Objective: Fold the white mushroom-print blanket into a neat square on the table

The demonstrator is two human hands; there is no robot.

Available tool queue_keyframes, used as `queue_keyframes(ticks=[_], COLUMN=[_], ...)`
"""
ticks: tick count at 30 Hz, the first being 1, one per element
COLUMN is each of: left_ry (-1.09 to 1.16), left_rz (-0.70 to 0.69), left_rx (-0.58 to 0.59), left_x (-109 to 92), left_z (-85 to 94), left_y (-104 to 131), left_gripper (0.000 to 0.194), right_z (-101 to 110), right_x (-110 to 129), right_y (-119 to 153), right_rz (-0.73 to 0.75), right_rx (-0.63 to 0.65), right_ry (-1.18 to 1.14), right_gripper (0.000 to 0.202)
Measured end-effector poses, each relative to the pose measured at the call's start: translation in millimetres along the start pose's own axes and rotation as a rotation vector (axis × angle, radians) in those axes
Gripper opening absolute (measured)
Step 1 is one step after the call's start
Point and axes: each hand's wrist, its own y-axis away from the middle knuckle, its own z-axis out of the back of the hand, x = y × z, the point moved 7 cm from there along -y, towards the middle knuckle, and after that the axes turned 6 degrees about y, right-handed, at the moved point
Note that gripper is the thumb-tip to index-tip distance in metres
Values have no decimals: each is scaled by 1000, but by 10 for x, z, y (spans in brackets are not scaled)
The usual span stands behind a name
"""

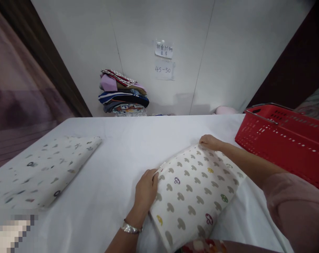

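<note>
Cloth (193, 193) held between both hands (146, 188) (211, 142).

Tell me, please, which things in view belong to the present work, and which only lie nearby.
Seemingly in use:
mushroom-print cloth, held by left hand and right hand
white table

Probably just nearby:
printed cloth at left
red basket
fabric stack
wall notes

The left hand (146, 188) and right hand (210, 142) hold a mushroom-print cloth (194, 191), perhaps partly lifted, toward the table (114, 154)'s near edge; a red basket (283, 140) stands by the right edge.
</note>
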Motion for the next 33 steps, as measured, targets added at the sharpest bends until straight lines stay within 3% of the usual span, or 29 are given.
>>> queue_keyframes(ticks=[7, 15, 19, 22, 27, 30, 33], left_ry=[-29, -150, -142, -101, -44, -42, -42], left_rz=[1, -195, -239, -167, 84, 114, 120], left_rx=[8, 21, 9, 5, 6, 14, 16], left_x=[-24, -293, -310, -218, 43, 78, 67], left_z=[12, 8, 8, 16, 11, -2, 0], left_y=[9, 117, 133, 101, 30, 12, 8], left_gripper=[30, 22, 21, 22, 26, 28, 31], right_z=[-48, 175, 167, 118, -44, -184, -228], right_x=[70, 123, 116, 101, 74, -16, -70], right_y=[-61, 399, 431, 273, -83, -182, -193], right_rz=[8, 103, 86, 67, 6, -132, -174], right_rx=[30, -42, -32, -9, 96, 215, 239], right_ry=[-53, -63, -62, -55, -76, -137, -193], right_gripper=[22, 24, 23, 22, 20, 23, 30])
